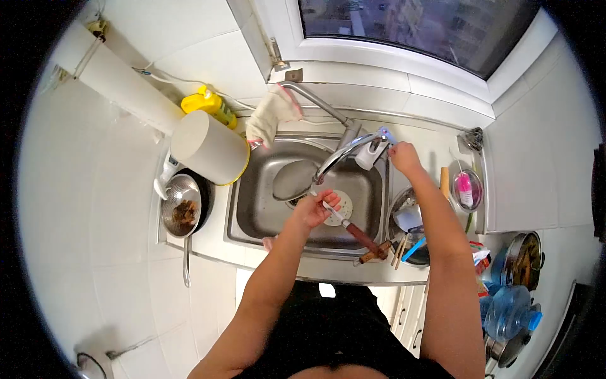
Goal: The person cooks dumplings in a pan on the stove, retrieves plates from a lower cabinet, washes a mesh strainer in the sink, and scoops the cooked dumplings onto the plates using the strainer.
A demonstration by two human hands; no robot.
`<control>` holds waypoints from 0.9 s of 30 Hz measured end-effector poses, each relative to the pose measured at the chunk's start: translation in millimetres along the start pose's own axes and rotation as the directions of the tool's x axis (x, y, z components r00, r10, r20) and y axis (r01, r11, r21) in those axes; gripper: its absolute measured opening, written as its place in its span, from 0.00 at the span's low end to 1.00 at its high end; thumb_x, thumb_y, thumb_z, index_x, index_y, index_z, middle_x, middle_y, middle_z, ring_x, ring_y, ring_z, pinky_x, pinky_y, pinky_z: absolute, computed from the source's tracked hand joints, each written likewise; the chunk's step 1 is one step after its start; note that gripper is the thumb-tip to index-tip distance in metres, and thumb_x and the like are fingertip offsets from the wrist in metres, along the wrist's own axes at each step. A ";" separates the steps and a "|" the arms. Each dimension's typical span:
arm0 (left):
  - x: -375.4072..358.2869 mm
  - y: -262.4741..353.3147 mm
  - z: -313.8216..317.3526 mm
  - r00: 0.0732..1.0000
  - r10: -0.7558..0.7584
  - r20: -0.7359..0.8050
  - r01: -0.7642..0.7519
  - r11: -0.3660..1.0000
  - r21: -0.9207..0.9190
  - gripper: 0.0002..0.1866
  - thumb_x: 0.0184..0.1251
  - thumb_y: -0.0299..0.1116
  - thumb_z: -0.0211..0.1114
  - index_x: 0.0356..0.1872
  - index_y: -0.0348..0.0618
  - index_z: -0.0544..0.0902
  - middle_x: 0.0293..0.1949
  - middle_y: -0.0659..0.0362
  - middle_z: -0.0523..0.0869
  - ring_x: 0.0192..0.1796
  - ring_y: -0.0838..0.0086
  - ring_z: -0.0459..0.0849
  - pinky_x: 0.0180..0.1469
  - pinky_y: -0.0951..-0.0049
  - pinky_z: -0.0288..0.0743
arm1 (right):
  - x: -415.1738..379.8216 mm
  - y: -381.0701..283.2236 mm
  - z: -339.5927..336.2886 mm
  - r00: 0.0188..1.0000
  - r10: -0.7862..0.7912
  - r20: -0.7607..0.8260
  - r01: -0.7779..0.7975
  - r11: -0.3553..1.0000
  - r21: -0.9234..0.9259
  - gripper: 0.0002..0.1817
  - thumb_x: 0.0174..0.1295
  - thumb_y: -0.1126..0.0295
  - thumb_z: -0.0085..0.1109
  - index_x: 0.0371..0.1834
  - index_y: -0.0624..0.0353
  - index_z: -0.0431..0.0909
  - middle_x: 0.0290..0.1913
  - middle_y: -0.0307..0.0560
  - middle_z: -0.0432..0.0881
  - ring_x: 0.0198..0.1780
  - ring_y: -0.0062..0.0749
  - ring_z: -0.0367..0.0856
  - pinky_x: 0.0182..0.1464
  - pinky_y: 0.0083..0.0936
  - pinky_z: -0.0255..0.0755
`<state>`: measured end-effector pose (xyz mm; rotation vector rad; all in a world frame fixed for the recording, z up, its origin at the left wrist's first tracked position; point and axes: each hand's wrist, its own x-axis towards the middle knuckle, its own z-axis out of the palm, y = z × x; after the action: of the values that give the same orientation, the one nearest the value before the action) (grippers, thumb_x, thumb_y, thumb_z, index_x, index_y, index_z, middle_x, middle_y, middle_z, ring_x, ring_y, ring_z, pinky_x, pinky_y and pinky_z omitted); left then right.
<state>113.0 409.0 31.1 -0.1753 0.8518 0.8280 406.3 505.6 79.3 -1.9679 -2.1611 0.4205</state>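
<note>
My left hand [317, 208] is over the sink [252, 218], palm partly up, its fingers curled round the metal shaft of a utensil. The utensil's reddish-brown handle [363, 239] points toward the sink's front right corner. Its wide, rounded grey head [295, 180] seems to lie left of the hand, below the faucet spout [334, 160]. My right hand [404, 158] is closed at the faucet lever [386, 135], behind the sink's right side. A pale round drain plate [339, 208] with holes lies in the basin, just right of my left hand.
Left of the sink are a strainer [181, 205], a white cylinder [211, 148] and a yellow bottle [208, 104]. A cloth [274, 114] hangs behind. To the right are a bowl with chopsticks [399, 249], a pink bottle [465, 188] and a blue water jug [510, 312].
</note>
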 end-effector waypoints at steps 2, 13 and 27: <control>-8.5 -4.1 -0.4 1.000 0.001 0.029 -0.003 0.998 0.056 0.16 0.72 0.35 0.43 0.49 0.33 0.71 0.44 0.46 0.78 0.50 0.55 0.78 0.54 0.51 0.73 | 8.5 10.3 6.1 0.994 0.075 -0.078 -0.078 0.996 -0.034 0.09 0.53 0.68 0.56 0.27 0.61 0.82 0.31 0.57 0.81 0.35 0.51 0.80 0.41 0.39 0.73; -27.5 -2.4 -30.3 0.975 0.184 0.122 -0.189 0.982 0.030 0.16 0.71 0.35 0.44 0.49 0.32 0.71 0.49 0.43 0.76 0.54 0.56 0.76 0.57 0.56 0.71 | -122.7 -132.0 -31.2 0.844 -0.390 0.368 0.317 0.917 0.243 0.29 0.50 0.46 0.58 0.48 0.56 0.76 0.41 0.57 0.80 0.43 0.50 0.79 0.47 0.40 0.71; -77.6 135.1 -124.4 0.916 -0.230 0.329 -0.384 -0.742 0.550 0.24 0.63 0.45 0.57 0.57 0.45 0.73 0.58 0.61 0.75 0.61 0.61 0.69 0.61 0.54 0.59 | -230.6 -265.0 43.9 0.967 -0.005 0.256 -0.031 0.990 0.139 0.16 0.49 0.72 0.57 0.41 0.70 0.74 0.32 0.63 0.80 0.37 0.54 0.80 0.38 0.42 0.75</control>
<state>-86.2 400.8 28.4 2.1926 0.9323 -0.3446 166.4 251.9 137.5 -1.9423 -2.1939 0.8487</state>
